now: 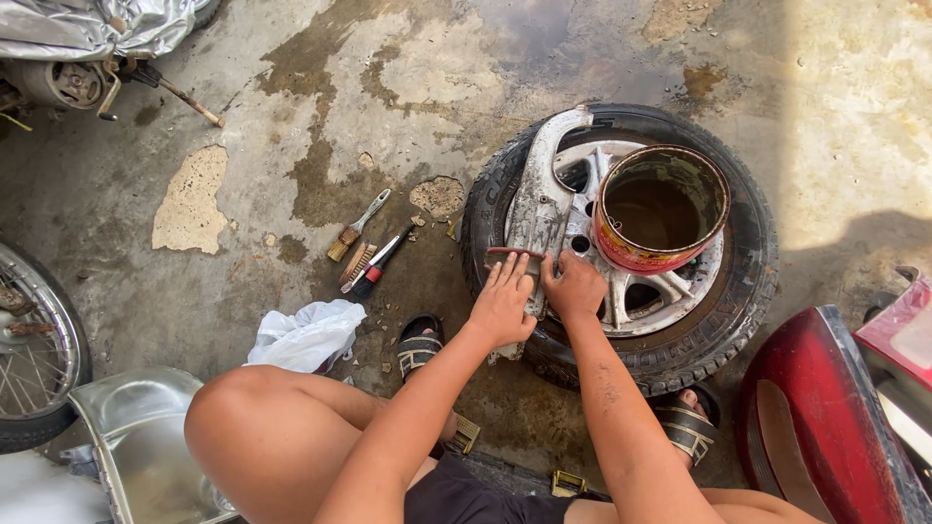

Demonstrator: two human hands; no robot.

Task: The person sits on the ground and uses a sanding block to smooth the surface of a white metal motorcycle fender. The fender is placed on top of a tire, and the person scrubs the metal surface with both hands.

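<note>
A dirty silver metal part (540, 199), long and curved, lies across a car wheel (738, 291) that rests flat on the concrete. My left hand (505, 303) presses flat on the part's near end, fingers spread. My right hand (575, 286) is closed on a small reddish strip (515, 252), held against the same end. A red tin (670, 257) with brown liquid stands on the wheel's hub, right of the part.
Two brushes (357, 225) and a red-handled tool (379, 262) lie on the floor left of the wheel. A white rag (306, 335) sits by my knee. A spoked wheel (34, 359), a chrome fender (136, 437), a covered motorbike (87, 39) and red body panels (825, 408) surround me.
</note>
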